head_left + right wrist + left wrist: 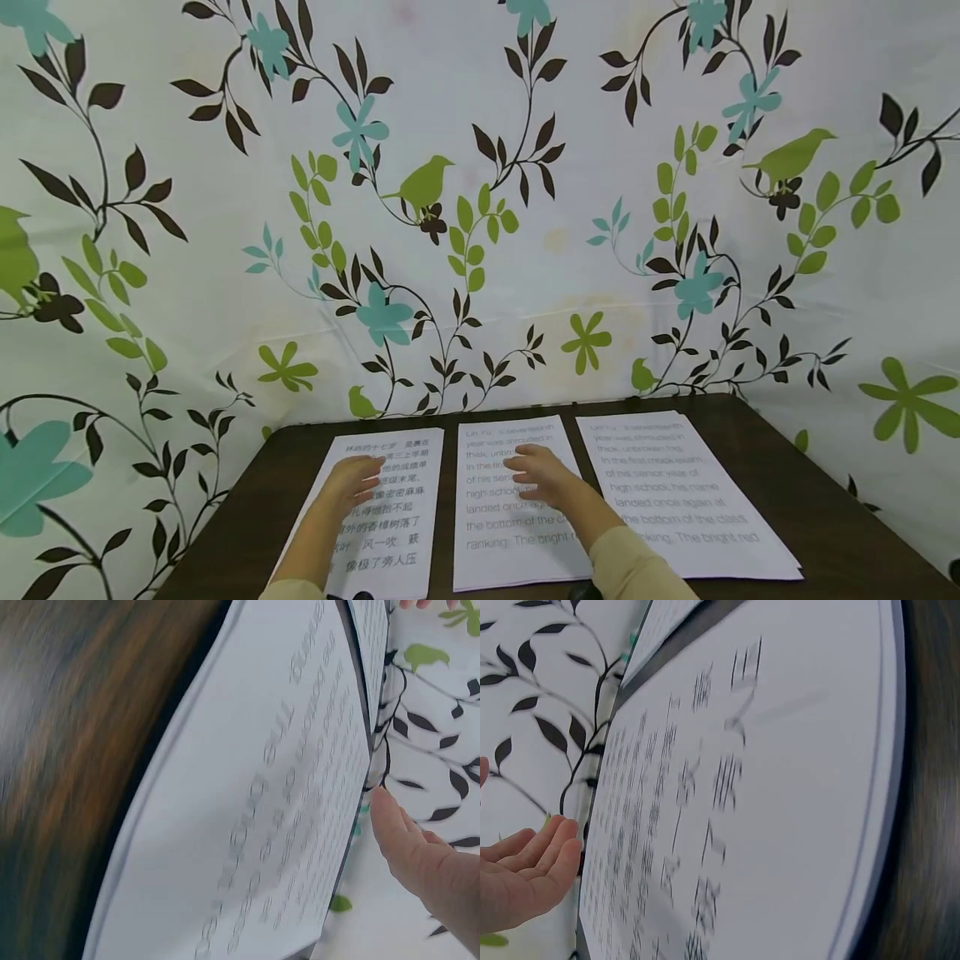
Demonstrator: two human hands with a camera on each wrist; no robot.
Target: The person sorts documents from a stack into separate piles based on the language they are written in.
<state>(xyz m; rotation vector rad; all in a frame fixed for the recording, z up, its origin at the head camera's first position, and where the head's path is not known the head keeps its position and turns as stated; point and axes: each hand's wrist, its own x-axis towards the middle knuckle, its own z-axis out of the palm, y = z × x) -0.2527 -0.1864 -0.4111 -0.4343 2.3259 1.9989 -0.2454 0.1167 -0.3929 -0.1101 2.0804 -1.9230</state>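
Three stacks of printed paper lie side by side. Chinese characters cover the left stack point(401, 521), while the middle stack point(491, 562) and the right stack point(697, 517) carry large English text. Over the left stack is my left hand point(352, 482), fingers loosely bent and holding nothing. My right hand point(546, 477) hovers over the middle stack with relaxed fingers, also holding nothing. The two palms roughly face each other. In the left wrist view, my left hand's fingers point(551, 859) extend beyond the Chinese page. The right wrist view shows my right hand point(424, 862) beside the English page.
The stacks lie on a dark wooden table point(240, 508). Behind its far edge hangs a white cloth point(525, 242) printed with leaves, flowers and green birds. Narrow strips of dark tabletop separate the stacks.
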